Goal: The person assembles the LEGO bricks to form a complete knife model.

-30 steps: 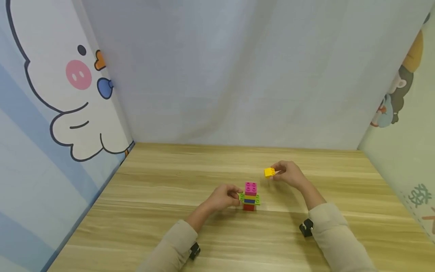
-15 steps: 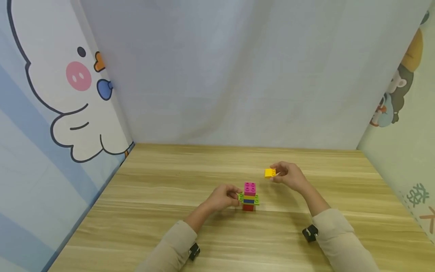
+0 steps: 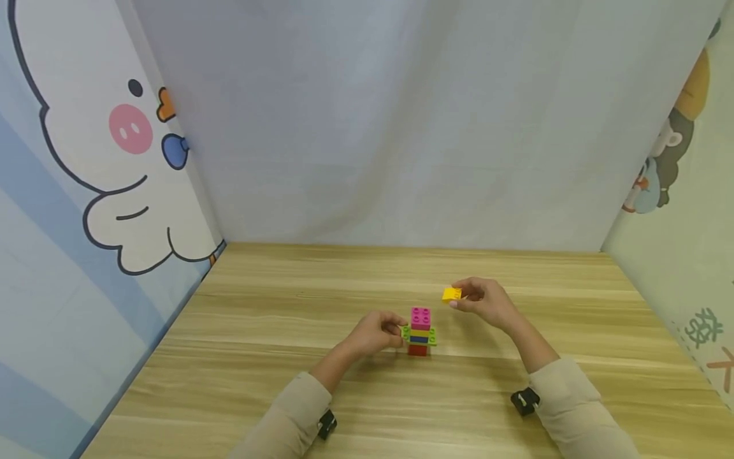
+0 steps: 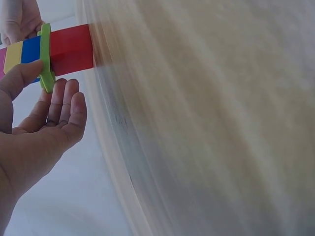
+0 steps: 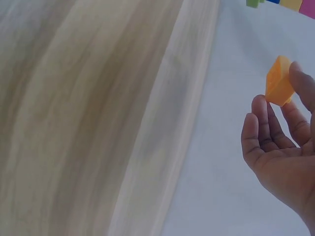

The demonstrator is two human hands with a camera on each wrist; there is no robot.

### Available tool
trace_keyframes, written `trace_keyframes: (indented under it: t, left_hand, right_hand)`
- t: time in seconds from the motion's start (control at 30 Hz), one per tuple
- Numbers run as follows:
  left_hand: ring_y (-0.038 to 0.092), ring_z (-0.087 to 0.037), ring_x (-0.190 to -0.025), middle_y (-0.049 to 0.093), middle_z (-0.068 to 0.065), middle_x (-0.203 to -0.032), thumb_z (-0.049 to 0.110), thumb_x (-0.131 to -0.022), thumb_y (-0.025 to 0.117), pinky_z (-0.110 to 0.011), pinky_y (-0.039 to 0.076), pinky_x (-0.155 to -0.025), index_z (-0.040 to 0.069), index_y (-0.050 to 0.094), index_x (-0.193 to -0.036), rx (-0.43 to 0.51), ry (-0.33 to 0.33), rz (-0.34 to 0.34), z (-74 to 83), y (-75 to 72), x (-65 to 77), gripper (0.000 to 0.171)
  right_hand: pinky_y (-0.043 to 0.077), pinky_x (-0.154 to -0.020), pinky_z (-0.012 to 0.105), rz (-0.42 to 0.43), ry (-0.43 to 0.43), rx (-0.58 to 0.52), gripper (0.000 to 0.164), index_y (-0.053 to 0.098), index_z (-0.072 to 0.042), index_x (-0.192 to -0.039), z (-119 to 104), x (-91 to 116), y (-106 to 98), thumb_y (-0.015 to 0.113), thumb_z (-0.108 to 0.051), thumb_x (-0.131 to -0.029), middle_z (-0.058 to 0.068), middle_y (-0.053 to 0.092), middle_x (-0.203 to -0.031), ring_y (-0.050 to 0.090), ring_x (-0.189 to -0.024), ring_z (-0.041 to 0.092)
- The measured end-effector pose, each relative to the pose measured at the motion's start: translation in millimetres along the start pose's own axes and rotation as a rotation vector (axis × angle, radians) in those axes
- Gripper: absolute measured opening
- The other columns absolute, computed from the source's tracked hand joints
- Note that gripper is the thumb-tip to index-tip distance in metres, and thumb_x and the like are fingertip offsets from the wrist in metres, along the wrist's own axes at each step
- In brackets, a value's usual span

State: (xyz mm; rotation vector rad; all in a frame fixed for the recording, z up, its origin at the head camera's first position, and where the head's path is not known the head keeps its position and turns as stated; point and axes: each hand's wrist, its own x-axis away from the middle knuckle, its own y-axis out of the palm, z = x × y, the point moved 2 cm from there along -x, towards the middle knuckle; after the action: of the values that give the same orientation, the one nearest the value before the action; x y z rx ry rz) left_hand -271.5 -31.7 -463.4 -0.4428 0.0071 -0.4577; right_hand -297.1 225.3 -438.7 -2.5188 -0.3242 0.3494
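Observation:
A small tower of toy building bricks (image 3: 420, 336) stands upright on the table: red at the bottom, then a wide lime-green piece (image 4: 46, 54), blue, yellow and pink on top. My left hand (image 3: 374, 333) pinches the left end of the green piece between thumb and fingers. Behind the tower and to its right, my right hand (image 3: 484, 302) holds a loose yellow brick (image 3: 452, 294) above the table by thumb and fingertips. In the right wrist view this brick (image 5: 279, 81) looks orange, its studs turned toward the hand.
The wood-grain table (image 3: 275, 306) reaches back to a pale grey curtain (image 3: 367, 127). Cartoon-printed panels (image 3: 115, 159) flank it on both sides. A small black device (image 3: 525, 401) sits at each wrist.
The right hand has come slightly nearer and left with the yellow brick, whose tilt has changed. The left hand and the tower keep their places.

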Motion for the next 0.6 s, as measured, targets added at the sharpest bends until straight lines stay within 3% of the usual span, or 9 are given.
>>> trace_keyframes:
  t: [0.23, 0.6]
  left_hand:
    - [0.053, -0.017, -0.083, 0.059, -0.008, -0.089, 0.0, -0.076, 0.071, -0.028, 0.047, -0.07, -0.003, 0.063, -0.108, 0.007, 0.014, 0.003, -0.1, 0.8, -0.9, 0.033]
    - [0.053, -0.017, -0.082, 0.058, -0.007, -0.087, -0.002, -0.076, 0.07, -0.028, 0.047, -0.069, -0.004, 0.063, -0.108, 0.011, 0.019, -0.006, 1.8, 0.8, 0.0, 0.032]
  right_hand:
    - [0.05, -0.068, 0.031, -0.013, -0.001, -0.017, 0.038, 0.057, 0.006, -0.119, -11.1, 4.4, 2.0, 0.066, -0.014, -0.087, 0.014, 0.063, -0.1, 0.057, -0.081, 0.023]
    - [0.049, -0.069, 0.032, 0.001, -0.016, -0.005, 0.033, 0.056, 0.013, -0.115, -64.3, 19.4, -0.5, 0.064, -0.004, -0.087, 0.02, 0.062, -0.098, 0.057, -0.082, 0.028]
